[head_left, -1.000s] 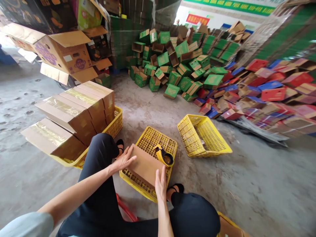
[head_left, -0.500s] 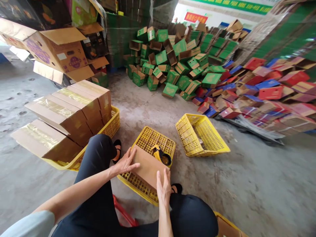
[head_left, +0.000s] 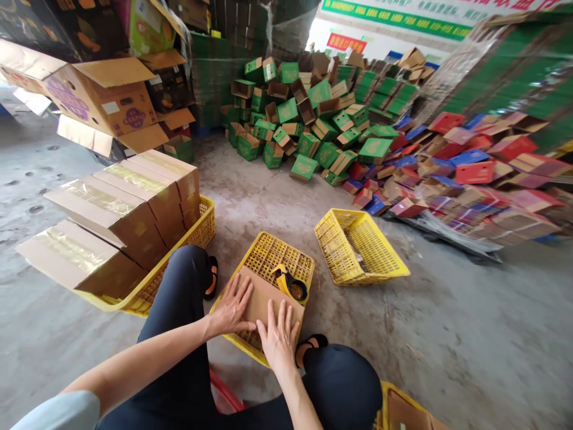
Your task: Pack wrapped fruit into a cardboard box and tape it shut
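Observation:
A flat brown cardboard piece (head_left: 264,294) lies on an upturned yellow plastic crate (head_left: 277,255) between my knees. My left hand (head_left: 233,308) lies flat on its left part with fingers spread. My right hand (head_left: 278,334) presses flat on its near right part, fingers apart. A yellow tape dispenser (head_left: 290,283) rests on the crate just beyond the cardboard, touching neither hand.
A yellow crate (head_left: 154,278) at my left holds several taped brown boxes (head_left: 111,209). Another yellow crate (head_left: 358,246) lies tilted on the concrete floor to the right. Heaps of green boxes (head_left: 313,113) and red and blue boxes (head_left: 465,173) fill the back. A large printed carton (head_left: 98,95) stands upper left.
My right hand slid from the cardboard's right edge onto its top, next to my left hand. Both palms now lie flat on it.

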The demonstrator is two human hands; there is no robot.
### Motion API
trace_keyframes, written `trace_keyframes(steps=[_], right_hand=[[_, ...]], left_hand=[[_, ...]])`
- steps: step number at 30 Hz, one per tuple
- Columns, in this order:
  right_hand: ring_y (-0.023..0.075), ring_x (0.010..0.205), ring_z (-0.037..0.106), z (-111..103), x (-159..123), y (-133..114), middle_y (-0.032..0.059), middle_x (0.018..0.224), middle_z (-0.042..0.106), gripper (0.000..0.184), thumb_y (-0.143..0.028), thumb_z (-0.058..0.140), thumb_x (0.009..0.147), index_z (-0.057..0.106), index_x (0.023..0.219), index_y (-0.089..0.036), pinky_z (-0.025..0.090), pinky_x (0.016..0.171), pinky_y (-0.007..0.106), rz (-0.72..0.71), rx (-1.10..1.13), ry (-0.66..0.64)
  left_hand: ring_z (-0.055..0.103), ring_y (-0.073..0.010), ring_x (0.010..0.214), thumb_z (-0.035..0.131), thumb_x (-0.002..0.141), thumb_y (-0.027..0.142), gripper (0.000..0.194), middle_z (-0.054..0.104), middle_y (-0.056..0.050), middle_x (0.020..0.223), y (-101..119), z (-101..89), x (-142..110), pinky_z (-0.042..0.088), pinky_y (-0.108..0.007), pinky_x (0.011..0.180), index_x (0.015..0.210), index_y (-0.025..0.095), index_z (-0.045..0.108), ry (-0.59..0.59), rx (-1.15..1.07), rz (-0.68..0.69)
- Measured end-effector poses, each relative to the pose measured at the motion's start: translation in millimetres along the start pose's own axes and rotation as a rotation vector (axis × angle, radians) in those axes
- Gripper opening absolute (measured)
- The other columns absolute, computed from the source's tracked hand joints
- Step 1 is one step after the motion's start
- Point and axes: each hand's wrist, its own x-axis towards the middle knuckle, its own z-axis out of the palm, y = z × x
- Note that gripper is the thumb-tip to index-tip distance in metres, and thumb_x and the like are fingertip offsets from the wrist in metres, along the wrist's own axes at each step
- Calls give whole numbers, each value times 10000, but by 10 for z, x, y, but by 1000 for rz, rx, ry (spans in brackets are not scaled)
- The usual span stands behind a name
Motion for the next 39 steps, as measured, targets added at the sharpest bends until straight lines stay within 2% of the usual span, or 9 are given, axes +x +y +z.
trace_keyframes(steps=[3,7,11,14,21,26,32,36,39], right_hand=[[469,1539,236,-5,-32,1,212,1685,235,686,-539,512,1002,370,1606,-245,265,1137,751,-12,-3,16],[461,1554,189,25,-127,-75,184,1699,194,680,-443,536,1000,322,1621,-269,210,1136,789,-54,-8,42],[415,1566,192,102,-261,-146,81,1700,222,660,-191,418,1003,267,1628,-340,211,1139,800,-98,3,77],[397,1545,278,156,-314,-151,56,1663,328,650,-136,370,1000,312,1611,-351,228,1155,782,-108,27,104],[305,1486,426,171,-397,-105,29,1518,566,561,-99,370,996,530,1509,-261,389,1196,528,-225,117,209],[262,1475,445,174,-487,-8,37,1533,558,529,-148,362,1021,536,1513,-239,401,1200,436,-252,115,234],[380,1549,270,261,-513,240,147,1696,269,592,-421,408,1052,377,1608,-219,412,1165,534,9,41,304],[378,1486,402,341,-570,328,174,1623,412,557,-445,359,1065,468,1561,-216,477,1104,491,4,17,300],[368,1461,443,346,-631,297,122,1559,520,514,-409,357,1070,535,1518,-233,476,1110,477,-37,22,277]], left_hand=[[-28,-536,1546,595,770,862,1208,141,-250,1700,49,-15,-57,152,-714,1199,1642,105,240,-52,1,7],[6,-501,1562,732,821,623,1056,89,-195,1721,190,-40,-159,122,-705,1216,1649,189,239,-99,17,28],[30,-463,1574,720,863,453,983,80,-154,1729,308,-64,-244,140,-683,1232,1657,210,195,-177,42,74],[79,-427,1581,641,901,329,850,167,-108,1724,324,-91,-262,172,-666,1242,1644,209,244,-219,53,100],[345,-313,1526,485,986,237,528,476,-140,1584,289,-94,-292,356,-481,1232,1505,145,493,-148,-87,261],[580,-266,1318,491,1020,298,502,615,-117,1426,250,-110,-270,460,-449,1145,1520,254,486,-115,-173,290],[215,-415,1558,728,872,397,826,196,-104,1720,128,-130,-183,234,-623,1238,1606,322,356,-59,-27,74],[156,-416,1575,705,883,420,823,171,-77,1728,108,-99,-226,196,-610,1254,1615,342,336,-51,15,35],[132,-430,1576,698,884,432,836,173,-101,1725,171,-53,-272,158,-637,1252,1623,331,319,-44,53,22]])
